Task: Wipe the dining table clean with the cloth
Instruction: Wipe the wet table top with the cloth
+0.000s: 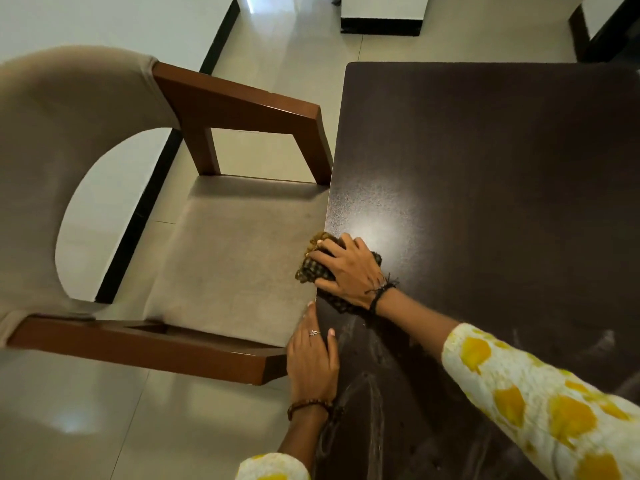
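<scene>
The dark brown dining table (pixel 485 161) fills the right half of the view. A bunched yellow-and-dark checked cloth (pixel 311 270) lies at the table's left edge, partly hanging over it. My right hand (pixel 349 270) presses down on the cloth, fingers curled over it. My left hand (pixel 311 358) rests flat on the table's left edge, just nearer than the cloth, fingers together and holding nothing. Damp wipe streaks (pixel 367 393) show on the near part of the table.
A wooden armchair (pixel 228 244) with a beige seat and back stands close against the table's left edge. Its near armrest (pixel 145 348) almost touches my left hand. Pale floor tiles (pixel 104 427) lie around. A dark-based wall section (pixel 381 19) stands beyond the table.
</scene>
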Available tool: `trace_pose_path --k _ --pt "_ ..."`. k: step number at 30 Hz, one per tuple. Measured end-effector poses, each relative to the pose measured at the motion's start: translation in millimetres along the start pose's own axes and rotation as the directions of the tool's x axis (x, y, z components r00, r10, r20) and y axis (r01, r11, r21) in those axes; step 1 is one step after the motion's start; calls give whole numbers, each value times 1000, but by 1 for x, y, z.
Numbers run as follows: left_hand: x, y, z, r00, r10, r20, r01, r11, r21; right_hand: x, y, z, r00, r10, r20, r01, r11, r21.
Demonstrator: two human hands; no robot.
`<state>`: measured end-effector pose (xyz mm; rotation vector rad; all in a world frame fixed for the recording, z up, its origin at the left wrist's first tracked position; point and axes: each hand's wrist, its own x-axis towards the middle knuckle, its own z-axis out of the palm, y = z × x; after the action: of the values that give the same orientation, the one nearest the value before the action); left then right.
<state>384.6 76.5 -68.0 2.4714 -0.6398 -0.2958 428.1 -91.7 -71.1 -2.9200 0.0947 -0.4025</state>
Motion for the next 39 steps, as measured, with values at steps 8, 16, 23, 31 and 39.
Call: trace_pose_path --k 8,16,23,31,39 --pt "-1 -1 3 1000 19 -22 -19 1000 -23 68 35 -7 952 286 112 -286 958 -16" --pt "-1 -1 3 1000 14 -6 -14 1000 5 -15 -23 0 981 194 -23 -194 981 -9" --pt "-1 -2 3 1000 20 2 -20 1000 -10 -41 4 -13 940 337 -48 -341 935 -97" --pt "0 -5 5 999 42 15 -42 999 -6 -10 -20 -4 696 702 -153 -718 681 -142" --pt "1 -9 5 992 124 -14 -122 990 73 -16 -31 -1 808 572 -142 -585 808 -70"
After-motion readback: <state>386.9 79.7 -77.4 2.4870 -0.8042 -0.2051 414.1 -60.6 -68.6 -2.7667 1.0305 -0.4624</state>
